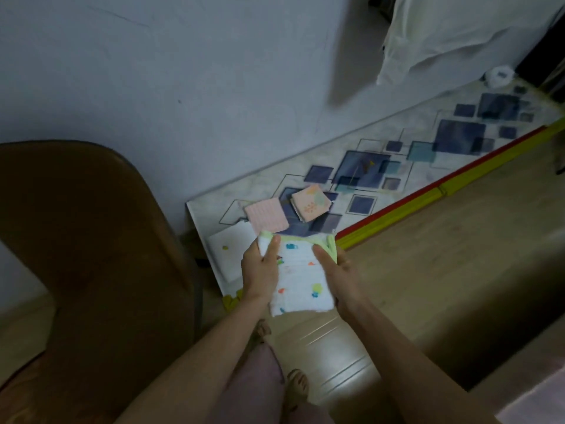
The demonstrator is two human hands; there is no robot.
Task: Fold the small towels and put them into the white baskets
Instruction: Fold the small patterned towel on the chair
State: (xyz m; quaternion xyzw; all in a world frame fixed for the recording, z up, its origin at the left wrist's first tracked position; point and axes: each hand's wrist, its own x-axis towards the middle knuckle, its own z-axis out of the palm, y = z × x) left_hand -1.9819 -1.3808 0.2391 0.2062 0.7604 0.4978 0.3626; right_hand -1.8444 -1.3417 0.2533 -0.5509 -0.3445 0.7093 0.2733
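I hold a small white towel (301, 278) with coloured prints and a green edge in front of me, above the floor. My left hand (260, 269) grips its left side with the thumb on top. My right hand (337, 270) grips its right side, thumb lying over the cloth. On the patterned mat (422, 139) behind it lie a folded pink striped towel (266, 215), a folded peach printed towel (310, 202) and a white folded towel (232, 255). No white basket is in view.
A brown chair (91, 255) stands close on the left. The wall (183, 87) runs behind the mat. A white garment (458, 32) hangs at the top right. A red and yellow strip (428, 194) borders the mat. My feet (296, 384) stand on the wooden floor.
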